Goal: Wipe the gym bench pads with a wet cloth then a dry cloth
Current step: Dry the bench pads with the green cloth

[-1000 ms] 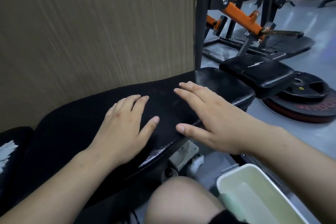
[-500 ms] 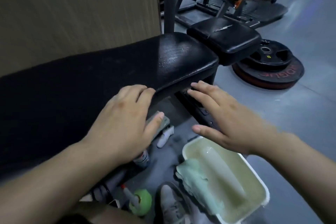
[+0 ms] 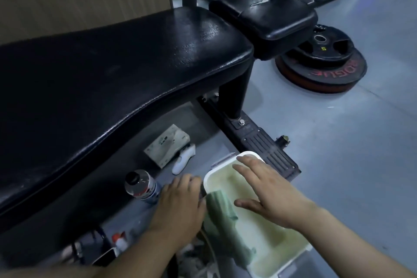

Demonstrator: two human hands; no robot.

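Green cloth [image 3: 222,210] drapes over the white tub's [image 3: 208,178] near rim, bench pad [image 3: 112,79] above. Left hand [image 3: 178,207] touches it, grip hidden; right hand [image 3: 268,192] hovers flat, fingers spread, empty. A careless tug could tip the tub or drip water near the bottle [image 3: 141,185]. Weight plate [image 3: 325,48] reads 5.

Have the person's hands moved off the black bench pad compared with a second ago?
Yes. Both have dropped off the bench pad towards the floor: the right hand is over the white tub, the left hand beside its rim.
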